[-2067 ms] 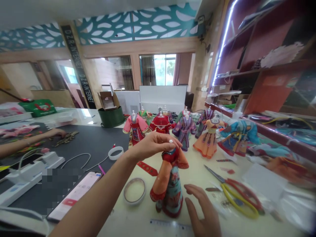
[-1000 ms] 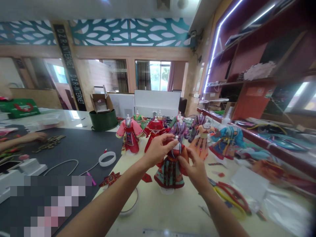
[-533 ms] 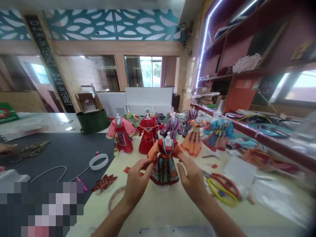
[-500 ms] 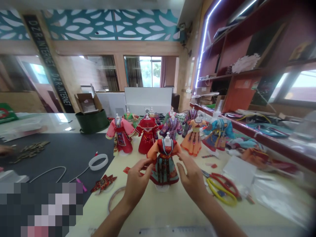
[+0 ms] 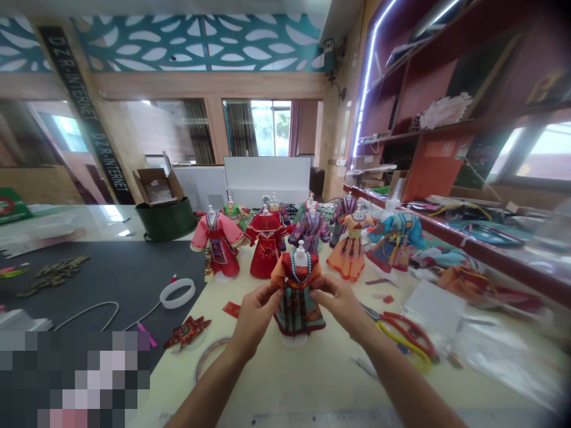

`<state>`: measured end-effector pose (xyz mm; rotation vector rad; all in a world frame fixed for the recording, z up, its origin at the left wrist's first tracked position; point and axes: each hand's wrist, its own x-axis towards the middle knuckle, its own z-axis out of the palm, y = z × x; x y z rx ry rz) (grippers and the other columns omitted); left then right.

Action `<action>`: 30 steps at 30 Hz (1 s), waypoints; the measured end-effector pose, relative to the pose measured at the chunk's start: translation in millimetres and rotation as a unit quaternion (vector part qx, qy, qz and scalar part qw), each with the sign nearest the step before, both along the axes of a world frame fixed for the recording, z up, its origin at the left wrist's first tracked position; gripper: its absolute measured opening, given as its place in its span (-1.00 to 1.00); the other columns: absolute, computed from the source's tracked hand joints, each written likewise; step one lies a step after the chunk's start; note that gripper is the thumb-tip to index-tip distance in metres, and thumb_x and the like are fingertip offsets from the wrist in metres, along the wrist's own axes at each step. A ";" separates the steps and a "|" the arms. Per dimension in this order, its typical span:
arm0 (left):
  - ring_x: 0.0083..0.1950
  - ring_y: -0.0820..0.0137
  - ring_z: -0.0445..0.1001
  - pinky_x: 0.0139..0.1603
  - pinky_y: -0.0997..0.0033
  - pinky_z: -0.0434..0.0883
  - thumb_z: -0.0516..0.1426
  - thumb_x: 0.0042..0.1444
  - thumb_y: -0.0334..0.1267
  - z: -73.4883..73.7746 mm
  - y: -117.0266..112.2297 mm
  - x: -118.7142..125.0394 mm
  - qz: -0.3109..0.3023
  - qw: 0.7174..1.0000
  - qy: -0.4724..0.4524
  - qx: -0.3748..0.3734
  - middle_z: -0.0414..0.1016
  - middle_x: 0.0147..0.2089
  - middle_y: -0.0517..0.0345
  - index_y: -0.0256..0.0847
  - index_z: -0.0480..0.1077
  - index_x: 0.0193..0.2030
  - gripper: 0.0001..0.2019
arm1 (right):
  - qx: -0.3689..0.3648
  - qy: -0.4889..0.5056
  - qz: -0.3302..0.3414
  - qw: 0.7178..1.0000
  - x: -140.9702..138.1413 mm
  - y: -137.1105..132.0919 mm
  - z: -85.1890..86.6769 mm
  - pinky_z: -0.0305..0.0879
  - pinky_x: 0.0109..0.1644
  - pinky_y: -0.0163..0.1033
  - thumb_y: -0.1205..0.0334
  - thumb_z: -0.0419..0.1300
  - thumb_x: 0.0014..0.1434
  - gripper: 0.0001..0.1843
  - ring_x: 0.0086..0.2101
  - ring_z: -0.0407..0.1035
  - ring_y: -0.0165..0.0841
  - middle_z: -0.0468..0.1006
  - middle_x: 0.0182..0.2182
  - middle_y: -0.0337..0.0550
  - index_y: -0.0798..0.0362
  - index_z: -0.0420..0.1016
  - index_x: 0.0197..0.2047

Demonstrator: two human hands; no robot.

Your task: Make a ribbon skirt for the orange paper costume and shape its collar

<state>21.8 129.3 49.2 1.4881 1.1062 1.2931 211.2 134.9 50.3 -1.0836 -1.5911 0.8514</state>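
A miniature dress (image 5: 300, 312) with orange sleeves, a red top and a teal skirt stands upright on a small white mannequin in front of me. My left hand (image 5: 255, 316) pinches its sleeve edge at the waist on the left side. On the opposite side, my right hand (image 5: 342, 304) has thumb and fingers closed on the other sleeve edge. The fingertips partly hide the cloth they hold. Right of my right hand lie scissors (image 5: 413, 339) with red and yellow handles, partly covered by my forearm. A small red piece (image 5: 231, 309) lies beside my left hand.
Several dressed mannequins stand behind, among them a red dress (image 5: 266, 246) and a blue one (image 5: 397, 238). A tape roll (image 5: 198, 362) and patterned fabric star (image 5: 187, 333) lie left. Plastic bags (image 5: 495, 351) lie right. A ruler (image 5: 321, 418) runs along the near edge.
Both hands have closed in on the dress and taken its sleeve edges, drawing the sleeves inward. A hand at the far left edge has left view.
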 end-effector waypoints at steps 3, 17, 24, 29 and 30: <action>-0.22 0.33 0.51 -0.21 0.43 0.43 0.16 0.01 -0.14 1.8 3.3 -0.3 -0.010 1.000 -0.017 -0.009 0.58 -0.27 0.13 -0.28 0.48 -0.23 -0.74 | -0.017 0.021 -0.003 1.000 2.3 -0.6 3.0 0.28 -0.26 -0.24 0.22 0.24 -0.06 -0.86 -0.37 0.38 -0.32 0.48 -0.47 -0.23 0.08 0.37 -0.48; -0.43 0.48 0.40 -0.36 0.53 0.35 0.19 -0.07 -0.32 4.1 5.7 0.6 -0.027 1.000 -0.012 -0.003 0.45 -0.49 0.25 -0.27 0.43 -0.43 -0.94 | -0.162 0.139 0.053 0.976 0.7 -26.9 10.2 0.23 -0.43 -0.29 0.06 0.30 -0.10 -0.71 -0.54 0.37 -0.38 0.51 -0.57 -0.22 0.11 0.42 -0.40; -0.41 0.46 0.41 -0.38 0.51 0.33 0.19 -0.05 -0.24 2.5 10.9 -6.0 -0.035 0.999 -0.016 -0.002 0.45 -0.47 0.21 -0.28 0.40 -0.41 -0.86 | -0.172 0.193 0.063 0.964 -1.6 -37.3 3.9 0.23 -0.41 -0.32 0.05 0.27 0.01 -0.71 -0.54 0.30 -0.46 0.52 -0.52 -0.18 0.13 0.45 -0.40; -0.41 0.43 0.43 -0.39 0.50 0.34 0.20 -0.05 -0.18 6.1 9.9 -9.5 -0.030 0.999 -0.011 0.001 0.46 -0.47 0.21 -0.26 0.36 -0.43 -0.82 | -0.174 0.225 0.073 0.956 -2.6 -41.3 4.8 0.21 -0.40 -0.33 0.01 0.25 0.03 -0.68 -0.53 0.28 -0.46 0.51 -0.50 -0.16 0.14 0.46 -0.39; -0.39 0.42 0.44 -0.38 0.49 0.35 0.20 -0.04 -0.18 6.7 9.4 -9.8 -0.031 1.000 -0.007 0.002 0.47 -0.46 0.20 -0.26 0.37 -0.42 -0.82 | -0.176 0.229 0.074 0.954 -2.7 -41.9 4.2 0.21 -0.39 -0.33 0.00 0.25 0.03 -0.68 -0.52 0.29 -0.46 0.50 -0.50 -0.16 0.14 0.46 -0.38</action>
